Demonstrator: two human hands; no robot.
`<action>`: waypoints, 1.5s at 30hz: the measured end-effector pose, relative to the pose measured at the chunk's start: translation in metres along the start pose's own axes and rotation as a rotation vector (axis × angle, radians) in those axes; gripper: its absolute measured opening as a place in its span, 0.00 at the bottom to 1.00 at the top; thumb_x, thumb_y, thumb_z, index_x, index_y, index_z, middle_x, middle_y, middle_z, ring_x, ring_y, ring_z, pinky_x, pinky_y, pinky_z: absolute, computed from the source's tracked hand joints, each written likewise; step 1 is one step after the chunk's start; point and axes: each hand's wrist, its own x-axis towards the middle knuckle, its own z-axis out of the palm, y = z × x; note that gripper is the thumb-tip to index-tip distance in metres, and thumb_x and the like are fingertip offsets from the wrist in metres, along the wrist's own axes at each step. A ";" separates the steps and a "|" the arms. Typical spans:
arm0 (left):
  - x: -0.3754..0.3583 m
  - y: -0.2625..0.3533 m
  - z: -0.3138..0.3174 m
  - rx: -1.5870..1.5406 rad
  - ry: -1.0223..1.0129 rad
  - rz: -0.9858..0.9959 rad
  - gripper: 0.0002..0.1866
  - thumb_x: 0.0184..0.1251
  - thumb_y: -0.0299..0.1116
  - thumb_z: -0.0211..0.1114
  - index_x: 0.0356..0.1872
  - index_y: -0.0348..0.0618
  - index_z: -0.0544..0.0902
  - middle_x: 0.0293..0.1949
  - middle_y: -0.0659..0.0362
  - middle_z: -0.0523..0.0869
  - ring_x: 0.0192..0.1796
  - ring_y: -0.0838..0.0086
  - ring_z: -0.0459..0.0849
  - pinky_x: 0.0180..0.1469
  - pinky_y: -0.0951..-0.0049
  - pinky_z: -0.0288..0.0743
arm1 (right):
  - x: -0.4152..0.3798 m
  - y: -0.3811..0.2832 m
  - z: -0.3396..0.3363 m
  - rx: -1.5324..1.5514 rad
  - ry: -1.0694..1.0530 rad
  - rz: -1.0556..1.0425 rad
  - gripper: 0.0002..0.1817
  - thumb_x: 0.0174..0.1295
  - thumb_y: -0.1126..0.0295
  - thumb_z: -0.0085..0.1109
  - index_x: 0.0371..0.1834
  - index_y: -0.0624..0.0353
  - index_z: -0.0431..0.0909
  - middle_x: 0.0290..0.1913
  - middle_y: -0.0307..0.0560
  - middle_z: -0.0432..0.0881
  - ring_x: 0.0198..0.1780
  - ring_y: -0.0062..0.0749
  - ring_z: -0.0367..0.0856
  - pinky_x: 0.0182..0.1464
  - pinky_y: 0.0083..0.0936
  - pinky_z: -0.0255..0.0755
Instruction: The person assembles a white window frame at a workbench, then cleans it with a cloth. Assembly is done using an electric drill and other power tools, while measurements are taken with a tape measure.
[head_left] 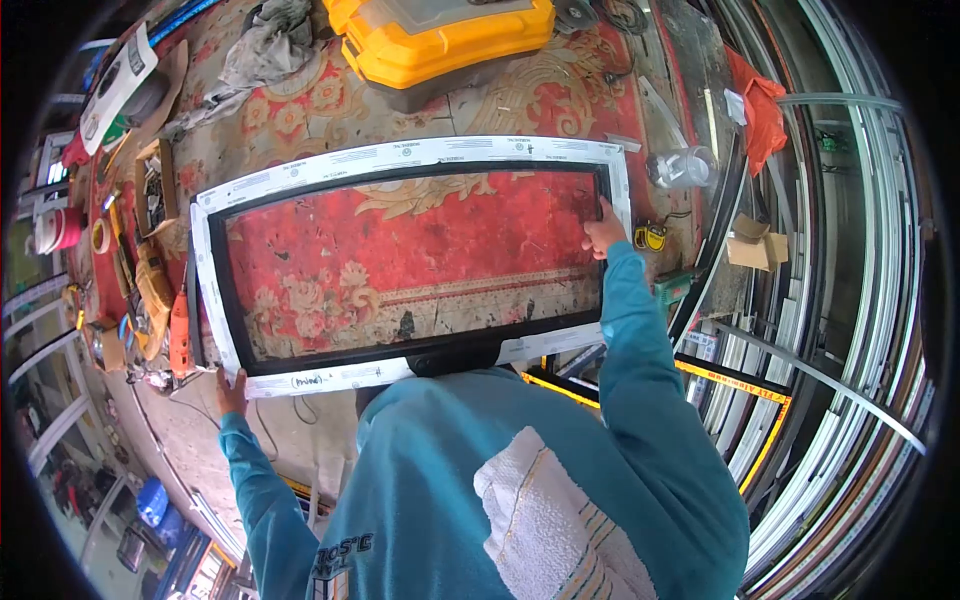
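A rectangular window frame [408,152], covered in white printed protective film with a black inner edge, lies across the carpeted work surface in front of me. Its near side reaches my body, and handwriting marks the film there. At the near left corner my left hand [232,390] grips the frame, thumb on top and the other fingers partly hidden. My right hand [605,236] is closed on the right side of the frame, its index finger lying along the black inner edge. A yellow tape measure [651,237] sits just right of that hand.
A yellow toolbox [450,45] stands beyond the frame. Left are an orange power tool [180,335], a box of small parts [156,188] and hand tools. Right are a clear plastic jar [682,168], a green-handled tool [675,288] and racks of long profiles [850,300].
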 end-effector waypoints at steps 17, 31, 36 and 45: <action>-0.017 0.026 -0.011 -0.066 -0.031 0.007 0.40 0.61 0.51 0.68 0.68 0.38 0.64 0.58 0.41 0.77 0.56 0.56 0.79 0.48 0.62 0.76 | 0.070 -0.042 -0.053 -0.868 0.230 -0.560 0.17 0.58 0.56 0.64 0.32 0.61 0.78 0.32 0.54 0.83 0.37 0.46 0.83 0.44 0.37 0.75; -0.016 0.022 -0.016 -0.054 -0.041 0.008 0.41 0.59 0.53 0.69 0.70 0.45 0.64 0.57 0.39 0.75 0.48 0.54 0.82 0.27 0.63 0.83 | 0.076 -0.059 0.000 -1.064 0.555 -0.413 0.15 0.57 0.58 0.60 0.39 0.57 0.84 0.42 0.58 0.84 0.45 0.54 0.84 0.49 0.45 0.78; -0.024 0.048 -0.025 -0.120 -0.114 -0.079 0.39 0.62 0.48 0.68 0.68 0.35 0.66 0.59 0.45 0.77 0.61 0.57 0.74 0.62 0.62 0.67 | 0.057 -0.046 0.008 -1.084 0.556 -0.380 0.14 0.55 0.60 0.61 0.37 0.58 0.84 0.42 0.57 0.85 0.46 0.53 0.84 0.49 0.44 0.79; -0.025 0.049 -0.021 -0.179 -0.121 -0.092 0.40 0.62 0.51 0.68 0.68 0.34 0.66 0.59 0.43 0.77 0.61 0.57 0.76 0.59 0.62 0.70 | 0.016 0.032 0.003 -1.252 0.404 -0.372 0.12 0.52 0.61 0.63 0.32 0.58 0.84 0.38 0.59 0.85 0.43 0.50 0.85 0.46 0.40 0.80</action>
